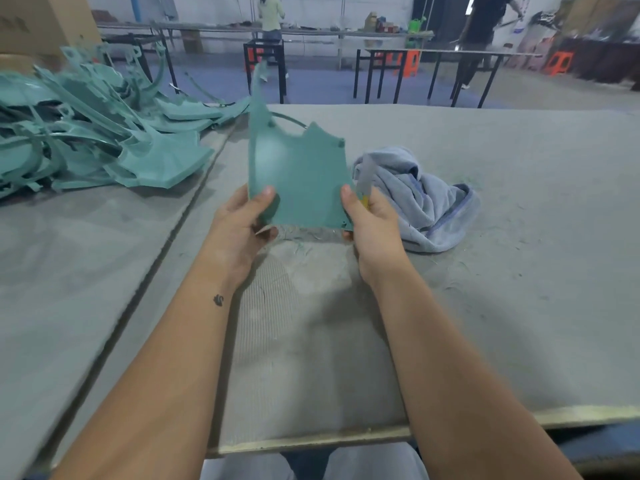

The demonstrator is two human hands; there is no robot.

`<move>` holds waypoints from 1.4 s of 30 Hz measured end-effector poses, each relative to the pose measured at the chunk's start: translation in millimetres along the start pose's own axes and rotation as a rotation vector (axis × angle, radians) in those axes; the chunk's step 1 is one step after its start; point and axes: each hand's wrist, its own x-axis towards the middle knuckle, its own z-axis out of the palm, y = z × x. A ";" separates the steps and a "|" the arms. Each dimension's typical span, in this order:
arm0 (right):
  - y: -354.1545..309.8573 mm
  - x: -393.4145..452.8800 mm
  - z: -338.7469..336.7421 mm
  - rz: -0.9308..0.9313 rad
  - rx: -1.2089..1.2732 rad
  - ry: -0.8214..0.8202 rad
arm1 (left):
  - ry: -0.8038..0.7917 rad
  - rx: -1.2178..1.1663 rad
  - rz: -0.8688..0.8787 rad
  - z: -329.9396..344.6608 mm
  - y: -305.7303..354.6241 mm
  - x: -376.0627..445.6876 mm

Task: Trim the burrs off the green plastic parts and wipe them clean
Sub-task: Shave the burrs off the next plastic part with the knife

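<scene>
I hold one green plastic part (300, 174) upright above the grey table (502, 306). My left hand (242, 223) pinches its lower left edge, thumb on the near face. My right hand (369, 225) grips the lower right edge, thumb on the near face too. A trimming blade with a yellow handle (363, 188) sticks up from my right hand behind the part; most of it is hidden. A crumpled light-blue cloth (426, 202) lies on the table just right of my right hand. Green shavings (304, 237) litter the table under the part.
A big heap of green plastic parts (93, 133) covers the left table, which a seam (166, 244) separates from mine. Cardboard boxes (38, 26) stand at far left. Beyond are black-framed tables (426, 71), orange stools (559, 62) and two standing people.
</scene>
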 end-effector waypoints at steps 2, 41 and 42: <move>-0.6 -3.0 3.9 -0.064 -0.259 0.058 | -0.017 0.200 0.030 3.3 -1.6 -3.2; -34.3 -2.7 -18.7 0.164 0.565 0.211 | -0.002 0.211 -0.465 -52.9 28.5 0.9; -33.7 -2.3 -19.1 0.168 0.563 0.228 | -0.018 0.184 -0.503 -56.3 29.8 -1.3</move>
